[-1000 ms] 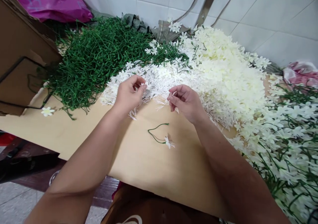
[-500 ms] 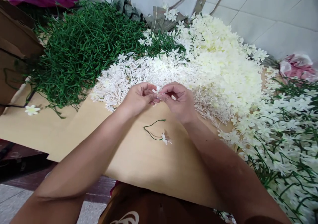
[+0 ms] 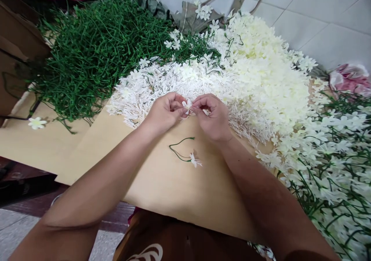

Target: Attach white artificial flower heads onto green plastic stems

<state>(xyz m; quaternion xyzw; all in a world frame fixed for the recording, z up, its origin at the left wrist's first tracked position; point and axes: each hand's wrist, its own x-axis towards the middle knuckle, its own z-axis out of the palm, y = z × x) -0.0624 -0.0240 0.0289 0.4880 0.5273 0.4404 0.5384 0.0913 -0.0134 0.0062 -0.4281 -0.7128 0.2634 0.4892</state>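
Note:
Between my hands is a small white artificial flower (image 3: 187, 104). My left hand (image 3: 168, 108) pinches it from the left, fingers curled. From the right, the fingertips of my right hand (image 3: 211, 114) are pinched together at the flower's edge; whether they also grip a thin white stamen there is too small to tell. Below the hands, a flower on a bent green stem (image 3: 181, 153) lies on the brown cardboard (image 3: 162, 183). Just behind my hands spreads a heap of thin white stamens (image 3: 162, 81).
A large pile of green stems (image 3: 95, 56) lies at the left, beside a cardboard box (image 3: 20, 33). Loose cream petals (image 3: 263, 72) are heaped at the back right. Stemmed white flowers (image 3: 333, 153) fill the right side. A single flower (image 3: 37, 123) sits far left.
The flower between my fingers has turned so its petals show more openly. Both hands stay close together in nearly the same place; the whole view has shifted slightly.

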